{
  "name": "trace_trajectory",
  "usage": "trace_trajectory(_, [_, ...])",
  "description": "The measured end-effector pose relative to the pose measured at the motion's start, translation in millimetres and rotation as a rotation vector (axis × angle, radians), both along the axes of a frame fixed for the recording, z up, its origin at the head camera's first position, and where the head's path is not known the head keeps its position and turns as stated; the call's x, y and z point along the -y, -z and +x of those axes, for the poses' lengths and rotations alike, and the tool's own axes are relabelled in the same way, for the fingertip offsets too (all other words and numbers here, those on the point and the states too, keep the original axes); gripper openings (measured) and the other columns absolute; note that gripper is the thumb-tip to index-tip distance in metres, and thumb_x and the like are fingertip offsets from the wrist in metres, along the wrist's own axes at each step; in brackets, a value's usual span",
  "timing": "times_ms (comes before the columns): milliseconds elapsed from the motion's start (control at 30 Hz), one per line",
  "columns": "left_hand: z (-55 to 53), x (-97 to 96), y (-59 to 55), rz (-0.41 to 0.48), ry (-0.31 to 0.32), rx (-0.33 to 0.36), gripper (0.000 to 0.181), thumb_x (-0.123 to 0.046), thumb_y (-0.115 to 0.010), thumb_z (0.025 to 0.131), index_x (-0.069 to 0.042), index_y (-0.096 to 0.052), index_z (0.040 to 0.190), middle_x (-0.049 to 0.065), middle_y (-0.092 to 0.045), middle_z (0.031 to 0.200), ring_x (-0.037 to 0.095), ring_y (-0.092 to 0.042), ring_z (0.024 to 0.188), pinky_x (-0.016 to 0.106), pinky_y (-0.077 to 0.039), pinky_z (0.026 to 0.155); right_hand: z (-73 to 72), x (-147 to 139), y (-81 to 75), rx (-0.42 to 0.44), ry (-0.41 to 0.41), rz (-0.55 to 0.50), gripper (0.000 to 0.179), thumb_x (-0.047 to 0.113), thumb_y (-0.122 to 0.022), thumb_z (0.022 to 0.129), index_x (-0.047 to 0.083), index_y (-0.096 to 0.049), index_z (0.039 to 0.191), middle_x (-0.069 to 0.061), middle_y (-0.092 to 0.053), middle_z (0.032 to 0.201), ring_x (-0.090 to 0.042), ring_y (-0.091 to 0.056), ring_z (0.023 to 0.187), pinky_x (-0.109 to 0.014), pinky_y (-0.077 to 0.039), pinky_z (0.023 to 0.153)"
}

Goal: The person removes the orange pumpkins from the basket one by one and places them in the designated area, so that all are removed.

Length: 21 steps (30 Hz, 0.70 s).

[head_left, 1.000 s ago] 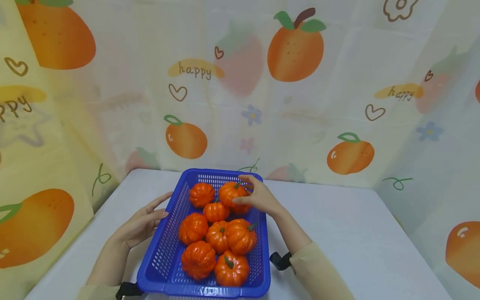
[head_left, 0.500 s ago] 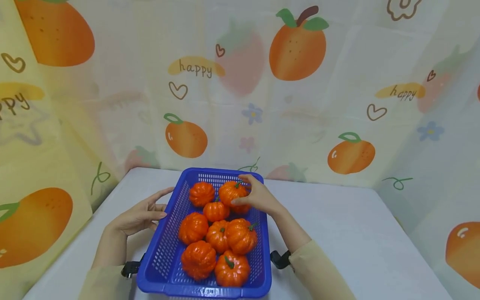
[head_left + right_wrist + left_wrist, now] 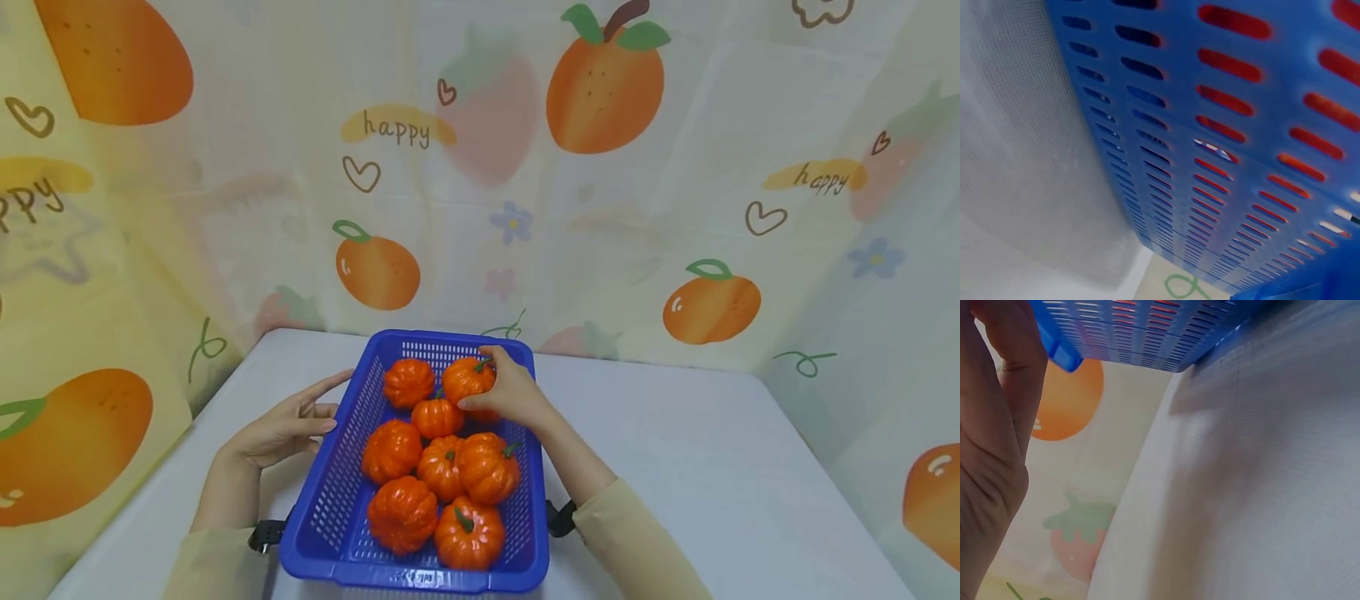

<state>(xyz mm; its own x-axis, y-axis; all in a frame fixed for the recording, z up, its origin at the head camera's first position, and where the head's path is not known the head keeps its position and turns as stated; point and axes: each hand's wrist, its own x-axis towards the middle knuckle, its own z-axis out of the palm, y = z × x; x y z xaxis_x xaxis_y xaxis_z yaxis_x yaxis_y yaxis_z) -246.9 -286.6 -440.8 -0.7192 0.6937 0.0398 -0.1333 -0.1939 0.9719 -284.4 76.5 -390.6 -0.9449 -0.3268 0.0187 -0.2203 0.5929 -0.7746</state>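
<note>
A blue plastic basket [image 3: 341, 575] with slotted walls holds several glossy orange pumpkins, among them one [image 3: 401, 514] near the front. My right hand [image 3: 513, 390] reaches over the right rim and grips a pumpkin [image 3: 467, 379] with a green stem in the far right corner, thumb on its near side and fingers beyond it. My left hand [image 3: 281, 429] is beside the left rim, index finger stretched along it and thumb tip right at it. In the left wrist view part of the left hand [image 3: 997, 419] shows beside the basket's slotted wall [image 3: 1141, 331].
The basket stands on a white table [image 3: 660, 475], which extends to its right. A fruit-printed curtain [image 3: 465, 250] closes off the back and sides. Each wrist wears a black camera mount, such as the left one [image 3: 266, 536].
The left forearm has shifted slightly up and its wrist mount shows more fully. The right hand keeps its grip on the same pumpkin. The head view has tilted a little.
</note>
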Motion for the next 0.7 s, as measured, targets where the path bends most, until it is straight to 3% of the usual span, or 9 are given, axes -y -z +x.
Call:
trace_trajectory(233, [0.1, 0.9, 0.4, -0.004, -0.009, 0.003, 0.076, 0.003, -0.043, 0.1, -0.018, -0.001, 0.16, 0.001, -0.072, 0.11, 0.012, -0.074, 0.09, 0.025, -0.061, 0.074, 0.4, 4.8, 2.7, -0.085, 0.023, 0.029, 0.087, 0.031, -0.087, 0.071, 0.007, -0.043, 0.142, -0.016, -0.06, 0.134, -0.03, -0.061, 0.118, -0.048, -0.053, 0.103])
trace_trajectory(400, [-1.4, 1.3, 1.3, 0.005, 0.004, -0.002, 0.076, 0.005, -0.041, 0.1, -0.018, -0.001, 0.16, 0.003, -0.073, 0.111, 0.013, -0.075, 0.091, 0.026, -0.061, 0.075, -0.4, 1.3, 3.9, -0.132, 0.024, -0.034, 0.081, 0.03, -0.089, 0.069, 0.007, -0.048, 0.136, -0.015, -0.057, 0.135, -0.031, -0.059, 0.12, -0.047, -0.053, 0.102])
trace_trajectory(700, [-1.5, 1.0, 5.0, 0.015, 0.003, 0.026, 0.077, 0.008, -0.038, 0.1, -0.02, 0.002, 0.16, 0.004, -0.073, 0.113, 0.014, -0.075, 0.092, 0.028, -0.062, 0.074, -6.2, -14.8, 0.9, -0.105, 0.062, -0.15, 0.078, 0.031, -0.089, 0.068, 0.02, -0.052, 0.135, -0.01, -0.056, 0.14, -0.031, -0.056, 0.126, -0.05, -0.051, 0.105])
